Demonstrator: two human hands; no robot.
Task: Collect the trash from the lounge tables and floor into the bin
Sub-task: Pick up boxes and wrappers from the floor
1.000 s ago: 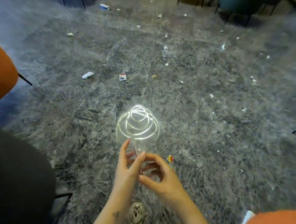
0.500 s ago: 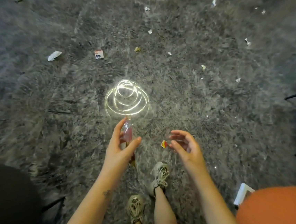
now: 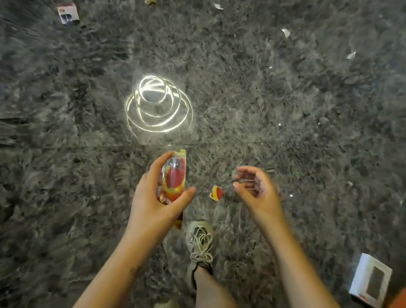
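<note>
Tip for this bit: left hand is gripping the red-yellow wrapper, right hand is empty and loosely curled just beside the torn scrap on the carpet, so I'd pinch it low, not rake the pile.

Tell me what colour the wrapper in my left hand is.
The wrapper in the left hand is red and yellow, partly clear; head view.

Single view: head-worn wide-angle, pitched steeply down at the carpet. Left grip and right grip sit close, lower centre. The wearer's shoe is just below them. Frame edges are motion-blurred.
</note>
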